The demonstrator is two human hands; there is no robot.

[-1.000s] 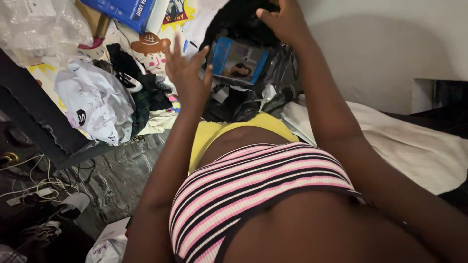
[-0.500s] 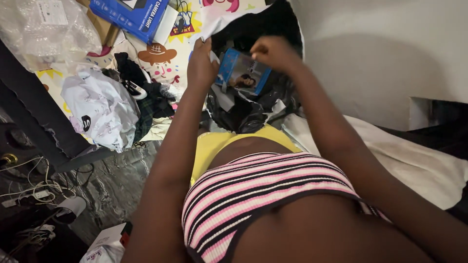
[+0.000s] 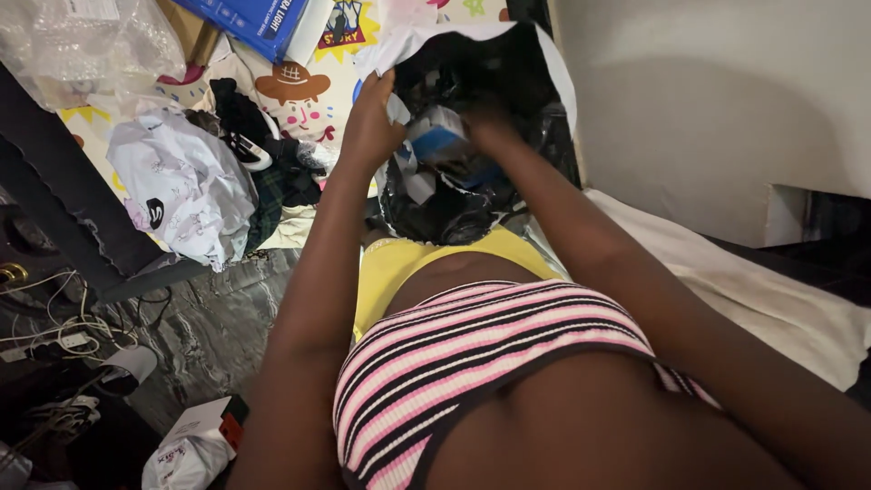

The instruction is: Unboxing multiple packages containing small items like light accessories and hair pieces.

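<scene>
Her left hand [image 3: 367, 127] has its grip closed on the white rim of the black plastic bag [image 3: 508, 63], pinching it open. Her right hand [image 3: 490, 127] is pushed down inside the bag's mouth against a small blue box [image 3: 437, 141]; whether that grip is closed I cannot tell, the fingers being in shadow. The box sits in the bag at about twelve o'clock from her body. At ten o'clock lies a crumpled white bag [image 3: 186, 186] beside dark clothes [image 3: 263, 163] on a cartoon-printed sheet [image 3: 313, 86]. At three o'clock, a white cloth [image 3: 753, 290].
</scene>
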